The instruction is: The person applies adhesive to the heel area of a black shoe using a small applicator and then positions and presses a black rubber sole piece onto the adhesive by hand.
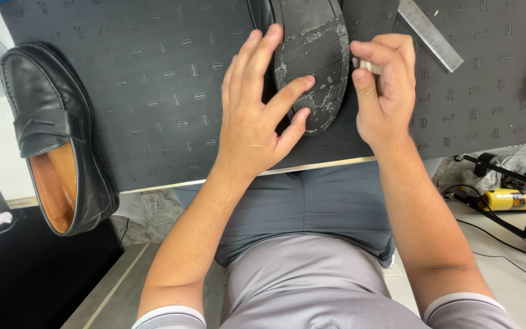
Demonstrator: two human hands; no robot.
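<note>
Fingers of left hand spread flat, pinning upturned shoe sole on black mat atop counter. Right hand pinching small metal tool beside sole's edge. Best kept firmly pressed, scraping away from fingertips. Second shoe well left.

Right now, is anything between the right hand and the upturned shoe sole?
Nothing visible. The right hand, pinching a small metal tool, sits beside the sole; the left hand already rests on it.
</note>
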